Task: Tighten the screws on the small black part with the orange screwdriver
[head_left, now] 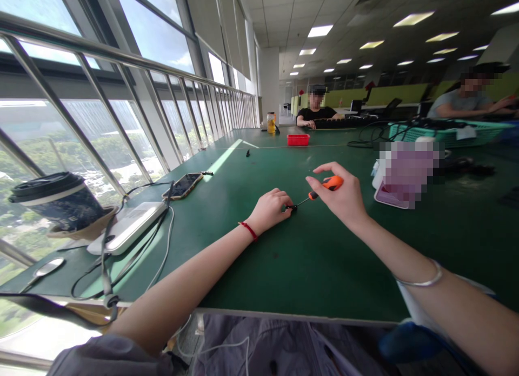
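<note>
My left hand (274, 207) rests on the green table with its fingers closed on a small black part (292, 207). My right hand (344, 195) is raised a little to the right, around the handle of an orange and black screwdriver (331, 184). Its thumb and forefinger are spread apart, while the other fingers are mostly hidden. The screwdriver slants down to the left, and its thin shaft reaches the black part at my left fingertips. Whether the tip sits in a screw is too small to tell.
Left on the green table (251, 273) are a phone (183, 185), a white device (133, 227) with cables and a lidded cup (60, 203). Ahead lie a small black piece (247, 153) and a red box (298, 140). A teal basket (450, 135) stands right. Two people sit beyond.
</note>
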The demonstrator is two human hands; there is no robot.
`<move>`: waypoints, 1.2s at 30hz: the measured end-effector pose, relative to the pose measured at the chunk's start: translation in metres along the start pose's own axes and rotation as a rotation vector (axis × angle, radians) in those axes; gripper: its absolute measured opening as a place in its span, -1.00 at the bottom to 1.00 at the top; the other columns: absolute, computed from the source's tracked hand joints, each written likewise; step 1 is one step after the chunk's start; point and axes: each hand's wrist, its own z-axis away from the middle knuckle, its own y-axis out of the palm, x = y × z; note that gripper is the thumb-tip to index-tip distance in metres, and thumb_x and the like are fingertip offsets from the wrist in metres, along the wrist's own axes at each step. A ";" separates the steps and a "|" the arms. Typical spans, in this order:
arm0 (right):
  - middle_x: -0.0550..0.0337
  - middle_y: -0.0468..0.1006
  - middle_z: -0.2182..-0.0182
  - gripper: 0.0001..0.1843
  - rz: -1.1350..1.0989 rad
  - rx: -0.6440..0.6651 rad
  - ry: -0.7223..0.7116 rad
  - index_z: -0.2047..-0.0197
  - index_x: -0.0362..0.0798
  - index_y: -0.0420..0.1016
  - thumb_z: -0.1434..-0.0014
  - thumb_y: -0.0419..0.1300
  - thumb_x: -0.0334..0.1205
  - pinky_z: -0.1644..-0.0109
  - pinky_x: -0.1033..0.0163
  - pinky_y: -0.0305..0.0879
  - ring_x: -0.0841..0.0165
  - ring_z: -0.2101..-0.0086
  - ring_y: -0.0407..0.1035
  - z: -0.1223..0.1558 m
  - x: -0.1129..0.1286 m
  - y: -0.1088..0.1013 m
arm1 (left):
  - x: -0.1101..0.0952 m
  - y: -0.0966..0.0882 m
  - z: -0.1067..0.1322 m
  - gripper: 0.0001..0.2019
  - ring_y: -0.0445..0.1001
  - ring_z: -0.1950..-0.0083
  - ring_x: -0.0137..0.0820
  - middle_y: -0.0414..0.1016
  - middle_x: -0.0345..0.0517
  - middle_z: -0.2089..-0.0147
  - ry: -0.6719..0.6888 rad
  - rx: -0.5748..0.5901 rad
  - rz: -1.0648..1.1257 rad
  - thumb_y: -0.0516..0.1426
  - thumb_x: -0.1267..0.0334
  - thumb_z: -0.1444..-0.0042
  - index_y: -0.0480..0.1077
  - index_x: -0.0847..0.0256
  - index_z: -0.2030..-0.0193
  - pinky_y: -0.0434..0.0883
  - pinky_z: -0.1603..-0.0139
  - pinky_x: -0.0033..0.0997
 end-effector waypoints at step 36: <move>0.30 0.35 0.51 -0.49 -0.028 0.001 -0.014 0.04 0.01 0.27 0.03 0.22 0.03 0.43 0.26 0.21 0.38 0.53 0.28 0.001 -0.004 0.004 | 0.002 0.002 -0.001 -0.88 0.39 0.18 -0.33 0.53 -0.14 0.26 -0.010 -0.013 0.005 0.12 0.31 -0.08 0.48 0.20 0.28 0.36 0.16 -0.36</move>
